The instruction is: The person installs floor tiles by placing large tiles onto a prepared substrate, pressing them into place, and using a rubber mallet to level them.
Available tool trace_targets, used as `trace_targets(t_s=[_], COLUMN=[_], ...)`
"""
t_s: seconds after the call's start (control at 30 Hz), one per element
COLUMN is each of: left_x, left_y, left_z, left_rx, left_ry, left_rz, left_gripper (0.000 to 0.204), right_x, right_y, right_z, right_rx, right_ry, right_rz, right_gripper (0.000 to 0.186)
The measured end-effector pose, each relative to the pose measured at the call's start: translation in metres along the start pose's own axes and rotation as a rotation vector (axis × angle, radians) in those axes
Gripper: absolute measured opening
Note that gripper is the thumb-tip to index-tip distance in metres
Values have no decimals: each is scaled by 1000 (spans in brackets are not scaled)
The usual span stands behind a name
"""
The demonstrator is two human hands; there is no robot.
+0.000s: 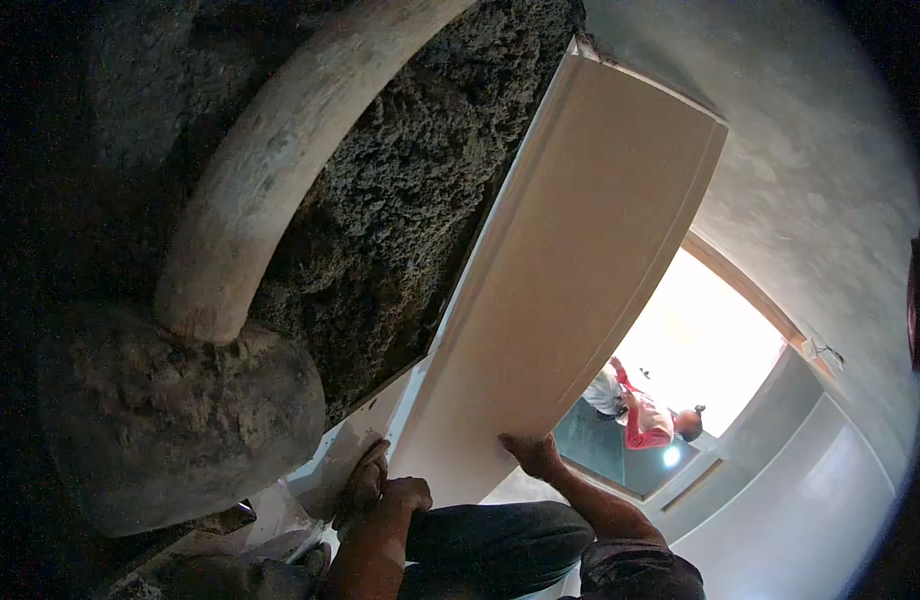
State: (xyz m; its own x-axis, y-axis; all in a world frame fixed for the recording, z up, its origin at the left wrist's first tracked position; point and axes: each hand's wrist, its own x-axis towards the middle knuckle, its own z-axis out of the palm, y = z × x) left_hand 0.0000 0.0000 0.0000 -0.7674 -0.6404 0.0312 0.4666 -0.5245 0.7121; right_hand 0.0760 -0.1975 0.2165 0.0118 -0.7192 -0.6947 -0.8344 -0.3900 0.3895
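A long beige tile slab [550, 260] runs diagonally through the middle, with a thin raised line along its edges. My right hand [535, 455] is at its lower right edge, thumb on the face and the other fingers apparently behind the edge. My left hand [410, 492] is closed by the slab's lower left corner; what it holds, if anything, is hidden. Against it is a dusty brown shape [360, 485], possibly a foot; I cannot tell. A mallet lies at the left, with a curved wooden handle [245, 190] and a grey dusty head [185, 420].
Dark, rough wet mortar [400, 180] borders the slab's left side. My bent knee in dark trousers [490, 545] is below it. Beyond a bright doorway [710, 320] is another person in a red and white top [650, 420]. A grey plastered wall [810, 170] rises at right.
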Motion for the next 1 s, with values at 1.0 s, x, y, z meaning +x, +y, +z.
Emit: trace_targets(t_s=[1.0], left_x=[57], left_y=[-40], left_z=[48], left_rx=[1], left_ry=[-42], left_rz=[-164], left_gripper=[31], right_x=[-7], right_y=[-21], right_z=[-3], right_rx=[80], right_ry=[86], right_rz=[18], right_gripper=[45])
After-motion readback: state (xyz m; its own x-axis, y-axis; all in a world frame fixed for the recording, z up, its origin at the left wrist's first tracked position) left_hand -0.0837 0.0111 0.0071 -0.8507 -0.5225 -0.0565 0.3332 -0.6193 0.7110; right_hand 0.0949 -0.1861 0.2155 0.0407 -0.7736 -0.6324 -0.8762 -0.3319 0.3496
